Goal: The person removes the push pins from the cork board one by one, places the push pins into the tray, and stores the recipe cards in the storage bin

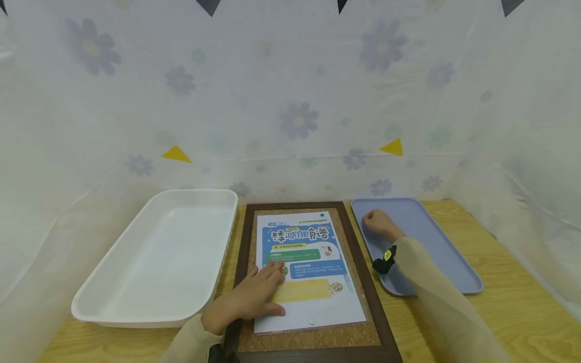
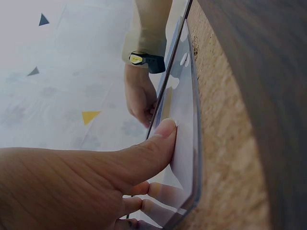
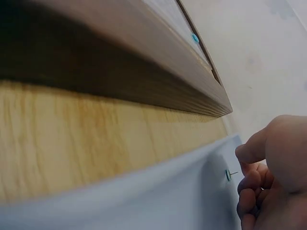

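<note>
My left hand (image 1: 254, 291) lies with fingers spread on a printed sheet (image 1: 308, 310) with a glossy surface, which rests on a cork board (image 1: 313, 339) in a dark wooden frame. In the left wrist view the thumb (image 2: 144, 153) rests on the sheet near its edge. A blue thumbtack (image 1: 322, 215) sits at the sheet's top right corner. Over the far left part of a blue tray (image 1: 436, 252), my right hand (image 1: 381, 225) has its fingers curled. Beside its fingertips, a small thumbtack (image 3: 228, 175) lies in the tray with its pin pointing toward them.
A large white tray (image 1: 159, 257) stands left of the framed board on the wood-grain table (image 1: 513, 252). The blue tray is close to the frame's right side. Behind everything hangs a pale flowered sheet (image 1: 254, 126) with yellow triangles on it.
</note>
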Demonstrator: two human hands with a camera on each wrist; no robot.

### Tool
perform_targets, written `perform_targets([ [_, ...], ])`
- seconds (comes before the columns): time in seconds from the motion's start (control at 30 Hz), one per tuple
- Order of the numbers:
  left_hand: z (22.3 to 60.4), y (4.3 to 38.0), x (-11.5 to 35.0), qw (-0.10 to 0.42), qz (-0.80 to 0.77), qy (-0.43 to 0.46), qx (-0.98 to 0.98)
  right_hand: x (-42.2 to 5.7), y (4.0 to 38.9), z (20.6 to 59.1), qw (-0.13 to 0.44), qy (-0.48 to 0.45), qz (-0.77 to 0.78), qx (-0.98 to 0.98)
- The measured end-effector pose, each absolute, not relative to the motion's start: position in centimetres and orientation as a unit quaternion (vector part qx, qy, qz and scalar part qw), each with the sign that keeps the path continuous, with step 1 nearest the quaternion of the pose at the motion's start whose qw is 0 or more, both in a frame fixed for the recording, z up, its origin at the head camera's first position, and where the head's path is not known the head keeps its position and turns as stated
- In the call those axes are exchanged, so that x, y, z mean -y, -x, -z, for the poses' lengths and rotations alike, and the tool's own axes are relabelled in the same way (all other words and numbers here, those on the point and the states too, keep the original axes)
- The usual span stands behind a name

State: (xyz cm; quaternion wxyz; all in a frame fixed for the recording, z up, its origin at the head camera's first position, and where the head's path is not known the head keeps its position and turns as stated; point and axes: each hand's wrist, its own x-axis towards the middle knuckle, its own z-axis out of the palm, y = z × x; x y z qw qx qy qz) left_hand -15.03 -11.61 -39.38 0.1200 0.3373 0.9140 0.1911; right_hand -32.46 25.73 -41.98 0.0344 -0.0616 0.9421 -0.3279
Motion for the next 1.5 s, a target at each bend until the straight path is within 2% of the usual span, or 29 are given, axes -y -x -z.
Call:
perform_targets([
  [0.37, 39.4, 14.7, 11.7, 0.118, -0.201, -0.335, -0.913, -24.3, 32.7, 42.0, 0.044, 0.045, 0.328, -0.943],
  [0.87, 39.2, 14.7, 11.6, 0.116, -0.202, -0.343, -0.910, -20.3, 32.8, 40.6, 0.023, 0.047, 0.274, -0.960],
  [1.2, 39.5, 15.0, 11.5, 0.111, -0.197, -0.341, -0.913, -19.0, 33.4, 41.3, -0.001, 0.055, 0.263, -0.963],
  [1.5, 39.8, 14.9, 11.6, 0.114, -0.193, -0.338, -0.914, -18.4, 33.3, 41.5, 0.004, 0.058, 0.260, -0.964],
])
